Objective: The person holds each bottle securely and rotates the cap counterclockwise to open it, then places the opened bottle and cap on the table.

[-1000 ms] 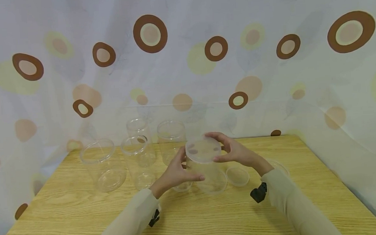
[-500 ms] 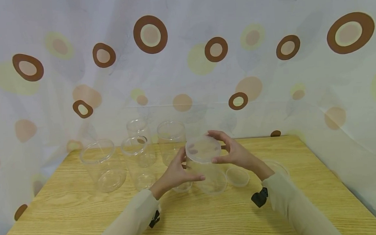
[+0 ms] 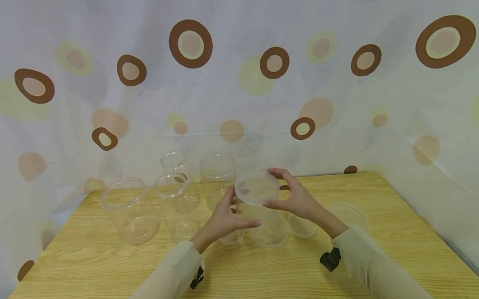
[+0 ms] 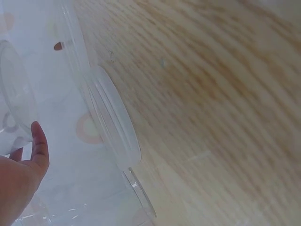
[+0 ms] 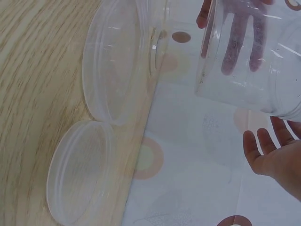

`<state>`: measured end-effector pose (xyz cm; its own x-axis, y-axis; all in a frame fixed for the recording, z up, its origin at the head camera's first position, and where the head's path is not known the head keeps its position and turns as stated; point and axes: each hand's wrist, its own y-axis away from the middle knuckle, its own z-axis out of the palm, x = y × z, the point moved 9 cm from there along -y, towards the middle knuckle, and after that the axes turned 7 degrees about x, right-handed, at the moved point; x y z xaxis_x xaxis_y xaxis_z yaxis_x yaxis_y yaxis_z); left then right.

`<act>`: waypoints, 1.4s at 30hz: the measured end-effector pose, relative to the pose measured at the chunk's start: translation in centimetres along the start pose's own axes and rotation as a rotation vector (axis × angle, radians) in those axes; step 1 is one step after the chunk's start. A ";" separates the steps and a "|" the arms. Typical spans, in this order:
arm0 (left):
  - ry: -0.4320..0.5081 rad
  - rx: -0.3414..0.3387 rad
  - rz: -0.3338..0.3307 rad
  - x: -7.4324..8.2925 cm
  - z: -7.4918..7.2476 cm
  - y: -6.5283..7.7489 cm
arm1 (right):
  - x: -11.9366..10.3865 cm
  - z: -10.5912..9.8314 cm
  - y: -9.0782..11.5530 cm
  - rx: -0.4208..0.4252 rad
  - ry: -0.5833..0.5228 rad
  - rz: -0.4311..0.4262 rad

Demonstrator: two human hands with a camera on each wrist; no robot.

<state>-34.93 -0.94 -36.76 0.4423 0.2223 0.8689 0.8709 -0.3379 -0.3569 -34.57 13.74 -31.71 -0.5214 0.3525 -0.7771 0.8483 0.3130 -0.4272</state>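
Note:
Held up over the table, a clear plastic jar sits in my left hand. The thumb lies across its near side, and the other fingers show through its wall in the right wrist view. A frosted round lid covers the jar's top. My right hand grips that lid by its rim, thumb at the front and fingers toward the back. Beneath the jar, a large frosted lid lies on the table, with a smaller lid to its right.
Several open clear jars stand on the left and back of the wooden table, including a wide jar, a narrower jar and a back jar. Another lid lies behind the right forearm. A patterned curtain hangs behind.
The right thumb has shifted left along the lid's front rim, and the right hand has turned slightly. The lid now looks slightly higher and further left. The left hand is nearly still.

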 end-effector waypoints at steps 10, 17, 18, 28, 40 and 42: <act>0.034 -0.022 -0.022 0.4 0.0 0.2 | 0.0 0.5 -0.4 -0.195 -0.102 -0.022; 0.073 -0.079 -0.022 2.5 -0.1 0.9 | 0.5 1.1 -0.5 -0.399 -0.310 0.028; 0.077 -0.087 -0.024 2.9 -0.1 1.0 | 0.5 1.2 -0.5 -0.413 -0.328 0.033; 0.065 -0.080 -0.035 2.5 -0.2 1.0 | 0.0 1.1 -0.4 -0.405 -0.308 0.020; 0.024 0.012 -0.022 -0.3 -0.4 0.0 | -0.3 0.2 0.0 -0.066 -0.095 0.030; 0.023 0.020 -0.014 -0.2 -0.4 0.0 | -0.3 0.2 0.0 -0.028 -0.087 0.047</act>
<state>-35.13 -1.39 -36.83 0.4256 0.2059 0.8812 0.8809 -0.3170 -0.3514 -34.37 13.48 -31.52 -0.4697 0.2899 -0.8339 0.8682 0.3226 -0.3769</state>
